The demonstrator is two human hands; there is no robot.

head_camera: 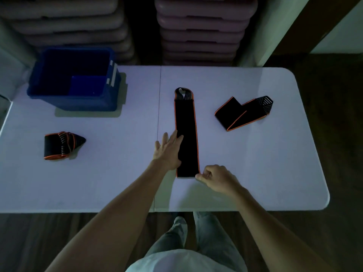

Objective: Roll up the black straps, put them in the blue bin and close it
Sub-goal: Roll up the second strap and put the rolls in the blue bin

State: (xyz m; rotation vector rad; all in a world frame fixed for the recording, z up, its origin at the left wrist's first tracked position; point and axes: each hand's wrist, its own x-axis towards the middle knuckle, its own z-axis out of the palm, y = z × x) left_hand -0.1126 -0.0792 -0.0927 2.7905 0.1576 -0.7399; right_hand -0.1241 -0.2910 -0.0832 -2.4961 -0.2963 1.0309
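Laid out flat and straight near the middle of the white table (255, 154), just right of the centre seam: one black strap (186, 134) with orange edging, near end close to the front edge, far end with its grey-striped loop pointing toward the back edge. Left hand (168, 152) spread, fingers straight, pressing on the strap's left border about two thirds of the way down. Right hand (214, 176) curled, thumb and forefinger pinching the near right corner of the strap. Probably light, soft and limp, likely elastic webbing; no stiffness to hold a shape, so apt to spring loose or telescope sideways once rolled. Best taken at the near end with both hands across the full width, then rolled away toward the loop end, keeping the orange edges lined up. Toward the right edge, a second strap (243, 112) folded loosely into a V, well apart from the first. Near the left edge, a third strap (62, 145) in a bundle, seemingly already rolled, though hard to tell how tightly. At the back left corner, the blue bin (110, 99), open, nothing visible inside; no lid to be made out in this dim light. Plenty of bare table ahead of the roll up to the loop, and an open run leftward to the bin, passing behind the bundle. Front edge near the working end: some risk of dragging the strap off.
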